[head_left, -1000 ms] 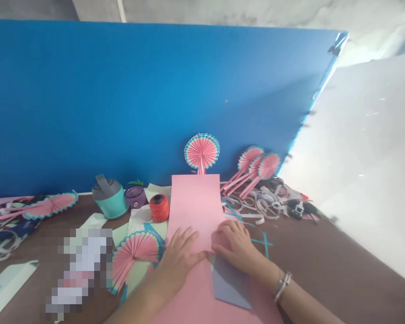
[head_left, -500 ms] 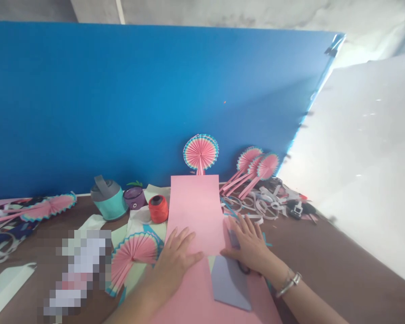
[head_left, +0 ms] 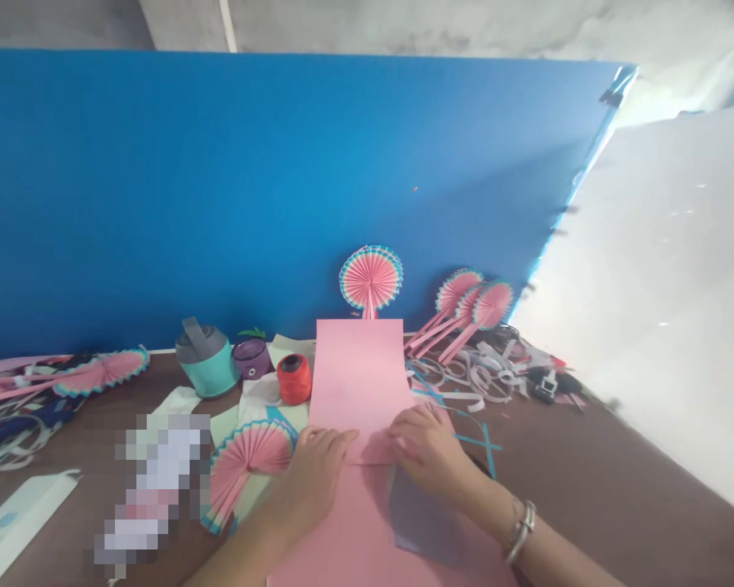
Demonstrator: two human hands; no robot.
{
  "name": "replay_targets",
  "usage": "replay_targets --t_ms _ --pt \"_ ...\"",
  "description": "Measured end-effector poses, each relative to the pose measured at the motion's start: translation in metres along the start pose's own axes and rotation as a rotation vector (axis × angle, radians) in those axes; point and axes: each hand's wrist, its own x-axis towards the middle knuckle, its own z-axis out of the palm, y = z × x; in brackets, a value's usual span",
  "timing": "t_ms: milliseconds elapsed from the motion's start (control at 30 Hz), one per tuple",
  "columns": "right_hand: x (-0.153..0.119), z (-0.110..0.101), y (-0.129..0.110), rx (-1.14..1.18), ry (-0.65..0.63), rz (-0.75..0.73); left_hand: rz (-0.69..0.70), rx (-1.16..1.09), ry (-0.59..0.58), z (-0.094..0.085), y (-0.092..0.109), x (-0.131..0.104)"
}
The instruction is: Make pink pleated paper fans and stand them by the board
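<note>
Pink sheet [head_left: 360, 375], one, upper piece: lying centrally before the person, its near edge overlapping a larger pink sheet [head_left: 355, 538]. Left hand [head_left: 318, 469]: bent fingers on the upper piece's near left corner, thumb hidden; whether it pinches the paper cannot be told. Right hand [head_left: 431, 448]: fingers bunched at the near right edge, grip likewise unclear; bracelet [head_left: 522, 530] at the wrist. Grey-purple card [head_left: 425, 522], one: on the larger sheet, partly under the right hand. Round pleated fan [head_left: 371, 277], one: upright beyond the upper piece, against a blue panel [head_left: 250, 179]. Further pleated fans [head_left: 493, 304]: grouped to the right, above loose strips [head_left: 489, 375]. Half-open fan [head_left: 245, 456], red spool [head_left: 294, 381], purple pot [head_left: 252, 359], teal container [head_left: 211, 367]: left side, brown table [head_left: 563, 473].
</note>
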Motion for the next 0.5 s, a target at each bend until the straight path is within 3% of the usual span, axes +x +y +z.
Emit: replay_targets --t_ms 200,500 --pt "0.006 0.024 -0.034 0.049 -0.034 0.016 -0.047 -0.094 0.044 0.0 0.0 0.0" --pt "0.014 0.036 -0.035 0.106 -0.016 0.034 -0.258 -0.237 -0.037 -0.027 -0.008 -0.004"
